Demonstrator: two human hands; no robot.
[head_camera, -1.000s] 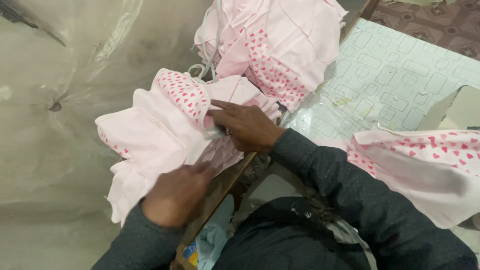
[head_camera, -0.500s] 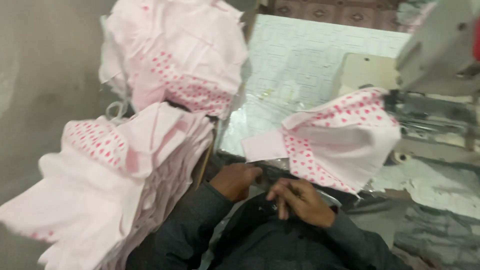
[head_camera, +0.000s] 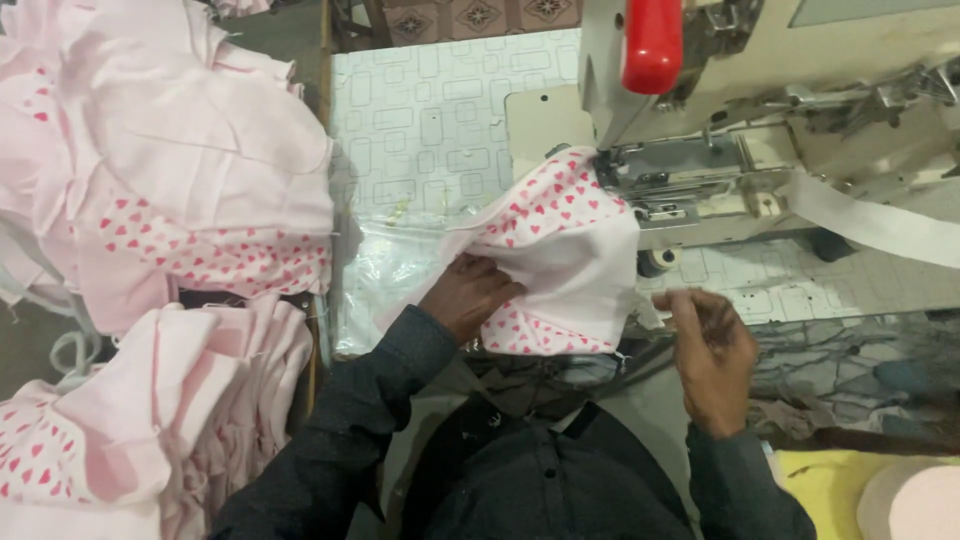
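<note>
A pink garment piece with red hearts (head_camera: 560, 265) lies on the patterned sewing table (head_camera: 430, 120), its far end under the sewing machine (head_camera: 760, 130). My left hand (head_camera: 468, 293) rests on the garment's near left side and grips the cloth. My right hand (head_camera: 710, 345) hovers just right of the garment's lower edge, fingers curled, pinching at its hem or a thread; I cannot tell which. A white band (head_camera: 870, 222) runs from the machine toward the right.
Two heaps of pink heart-print garments sit at the left, one far (head_camera: 170, 170) and one near (head_camera: 130, 420). A red knob (head_camera: 652, 42) tops the machine. Yellow cloth (head_camera: 830, 490) lies at the lower right. Clear plastic sheet (head_camera: 385, 275) covers the table's near edge.
The view has swung right from the garment heaps to the sewing machine. Both hands left the left heap and my lap and now meet the garment at the machine.
</note>
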